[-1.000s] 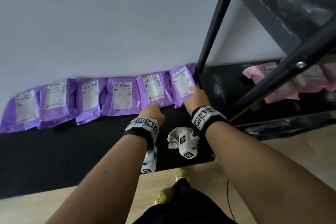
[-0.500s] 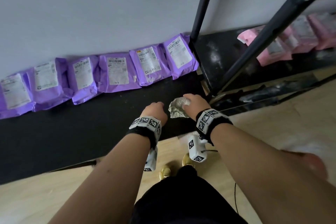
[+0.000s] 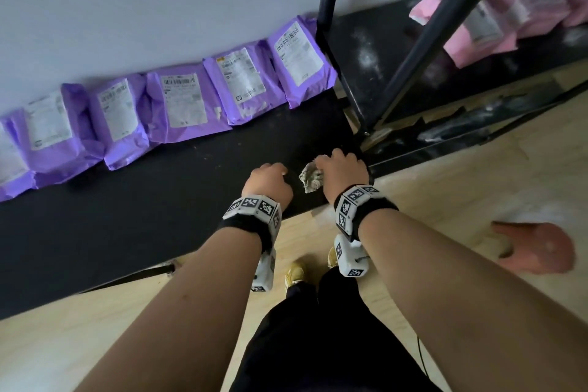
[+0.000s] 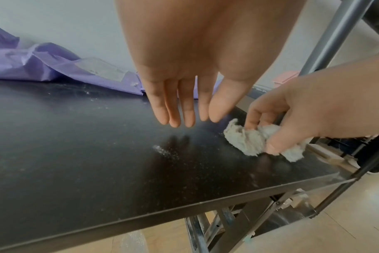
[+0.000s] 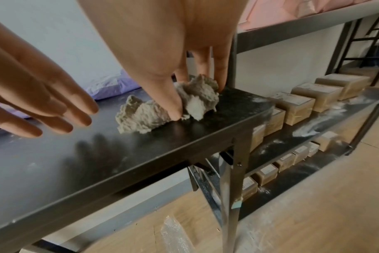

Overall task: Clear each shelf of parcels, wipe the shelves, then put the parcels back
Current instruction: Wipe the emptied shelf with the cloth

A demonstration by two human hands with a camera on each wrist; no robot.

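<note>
Several purple parcels with white labels lean in a row against the wall at the back of a black shelf. My right hand pinches a crumpled grey cloth near the shelf's front right corner. My left hand hovers just left of the cloth, fingers straight and together, holding nothing. White dust speckles the shelf under the left hand.
Black uprights of the rack rise at the shelf's right end. Pink parcels lie on the neighbouring shelf. Brown boxes line dusty lower shelves to the right. Below me is a wooden floor with an orange slipper.
Both hands drew back from the purple parcels at the wall to the shelf's front edge. The right hand took hold of the cloth that lay there.
</note>
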